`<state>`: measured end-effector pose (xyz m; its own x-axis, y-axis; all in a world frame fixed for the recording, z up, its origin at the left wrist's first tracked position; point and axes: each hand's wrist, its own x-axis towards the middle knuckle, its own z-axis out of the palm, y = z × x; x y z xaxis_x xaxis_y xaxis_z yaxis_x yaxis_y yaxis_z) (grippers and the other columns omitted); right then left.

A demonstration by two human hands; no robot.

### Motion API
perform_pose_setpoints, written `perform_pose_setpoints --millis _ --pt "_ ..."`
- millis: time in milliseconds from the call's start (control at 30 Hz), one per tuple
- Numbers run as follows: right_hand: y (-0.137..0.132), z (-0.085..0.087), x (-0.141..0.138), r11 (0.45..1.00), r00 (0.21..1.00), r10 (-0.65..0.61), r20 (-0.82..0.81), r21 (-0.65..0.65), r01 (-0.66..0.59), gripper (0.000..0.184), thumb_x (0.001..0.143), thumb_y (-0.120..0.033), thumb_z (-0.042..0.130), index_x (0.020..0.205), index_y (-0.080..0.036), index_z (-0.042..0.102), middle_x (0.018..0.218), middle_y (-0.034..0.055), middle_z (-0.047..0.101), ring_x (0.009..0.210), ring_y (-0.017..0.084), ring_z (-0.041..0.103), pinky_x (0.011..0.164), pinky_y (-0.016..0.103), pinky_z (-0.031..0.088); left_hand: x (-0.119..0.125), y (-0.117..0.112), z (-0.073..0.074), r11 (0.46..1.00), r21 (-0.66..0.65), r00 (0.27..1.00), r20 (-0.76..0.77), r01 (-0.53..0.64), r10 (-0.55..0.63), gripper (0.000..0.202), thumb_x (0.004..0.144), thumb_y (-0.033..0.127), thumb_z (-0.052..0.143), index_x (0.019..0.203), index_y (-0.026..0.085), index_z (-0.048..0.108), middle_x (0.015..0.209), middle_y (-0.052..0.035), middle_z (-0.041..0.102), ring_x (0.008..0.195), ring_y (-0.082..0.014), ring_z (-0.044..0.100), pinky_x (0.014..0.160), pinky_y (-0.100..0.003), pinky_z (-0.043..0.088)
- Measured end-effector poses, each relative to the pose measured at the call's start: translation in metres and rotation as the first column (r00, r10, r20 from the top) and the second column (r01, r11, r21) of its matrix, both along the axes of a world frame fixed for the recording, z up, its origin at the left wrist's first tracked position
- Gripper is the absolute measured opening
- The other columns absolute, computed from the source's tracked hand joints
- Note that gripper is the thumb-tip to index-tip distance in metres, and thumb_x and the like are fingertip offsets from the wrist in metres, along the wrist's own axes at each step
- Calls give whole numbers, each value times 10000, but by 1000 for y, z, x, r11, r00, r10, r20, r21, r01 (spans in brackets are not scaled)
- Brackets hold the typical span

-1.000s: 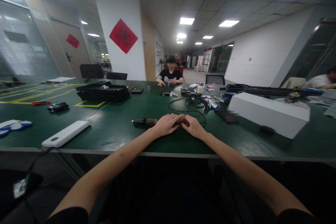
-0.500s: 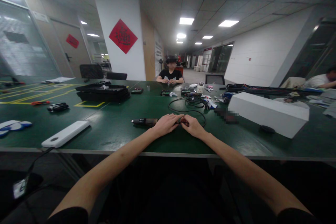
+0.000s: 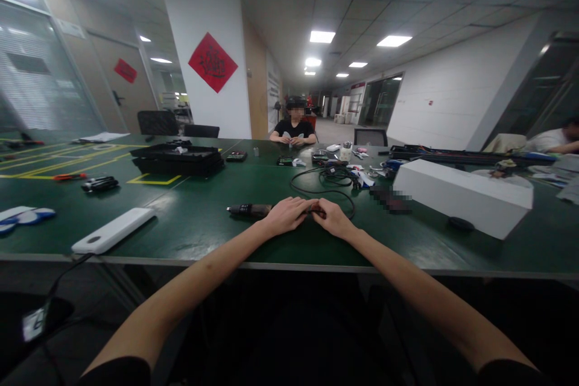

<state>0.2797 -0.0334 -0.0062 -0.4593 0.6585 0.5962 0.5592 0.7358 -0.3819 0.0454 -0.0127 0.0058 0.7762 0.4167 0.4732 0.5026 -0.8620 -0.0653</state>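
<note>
On the green table, close to its front edge, lies a corded electric screwdriver point(image 3: 249, 210), dark and cylindrical, with its black tip pointing left. My left hand point(image 3: 286, 216) covers its rear part from above, palm down, the fingers reaching over it to the right and closed round it. Right beside it, my right hand point(image 3: 333, 218) is closed with thumb and fingers pinched at the tool's tail end, where the black cable point(image 3: 346, 194) comes out. The fingertips of both hands meet there. The exact grip under the left palm is hidden.
A white power bank-like bar point(image 3: 115, 230) lies at left, near a black tray point(image 3: 178, 163). A long white box point(image 3: 461, 196) stands at right. Coiled cables point(image 3: 337, 175) and small parts sit beyond my hands. Across the table sits a person point(image 3: 295, 126).
</note>
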Motion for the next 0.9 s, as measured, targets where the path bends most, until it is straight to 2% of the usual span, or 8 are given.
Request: perform_pose_setpoints --millis 100,200,367,500,633,800,900 --pt "0 0 0 1000 1000 8 2 1 -8 71 915 -161 634 965 -204 606 904 30 616 761 176 577 701 288 471 0 1 0 1000 3 1000 9 -25 25 597 1005 289 528 1564 245 321 1243 -76 659 1150 -234 620 974 -377 484" --pt "0 0 0 1000 1000 1 -4 8 -1 84 902 -152 643 958 -198 603 899 29 616 759 173 577 695 283 466 -1 1 -1 1000 21 1000 -2 12 -12 654 990 259 533 1589 252 270 1282 -77 645 1174 -232 610 992 -380 479" --pt "1 -2 0 1000 1000 9 -3 18 -9 98 892 -139 639 971 -193 617 900 30 623 759 170 575 708 281 468 -1 1 -1 1000 7 1000 12 -14 14 621 995 272 533 1571 248 302 1253 -72 656 1150 -229 619 968 -367 486" --pt "2 -2 1 1000 1000 7 -5 16 -7 96 898 -144 638 976 -195 613 903 33 623 763 172 577 717 283 474 -1 -1 1 1000 11 1000 -2 24 -24 639 996 251 520 1585 257 274 1307 -73 640 1176 -226 611 983 -368 478" --pt "2 -2 1 1000 1000 22 8 5 -22 103 910 -143 629 995 -199 613 918 34 621 764 170 577 718 282 476 -1 -1 2 1000 6 1000 17 -14 14 573 1017 292 509 1558 243 325 1224 -69 665 1122 -229 627 956 -366 481" --pt "3 -2 1 1000 1000 14 2 -4 -14 80 915 -149 633 974 -195 604 915 37 624 780 176 590 717 285 479 -1 -1 0 1000 20 1000 -17 5 -5 633 995 238 512 1584 242 279 1265 -85 648 1156 -232 617 964 -369 472" --pt "3 -2 1 1000 1000 21 -2 -9 -21 76 923 -153 629 981 -196 606 929 40 632 795 179 599 730 288 485 -1 -1 0 1000 7 1000 1 -17 17 608 1003 264 512 1571 241 299 1235 -75 658 1125 -232 626 956 -373 477"
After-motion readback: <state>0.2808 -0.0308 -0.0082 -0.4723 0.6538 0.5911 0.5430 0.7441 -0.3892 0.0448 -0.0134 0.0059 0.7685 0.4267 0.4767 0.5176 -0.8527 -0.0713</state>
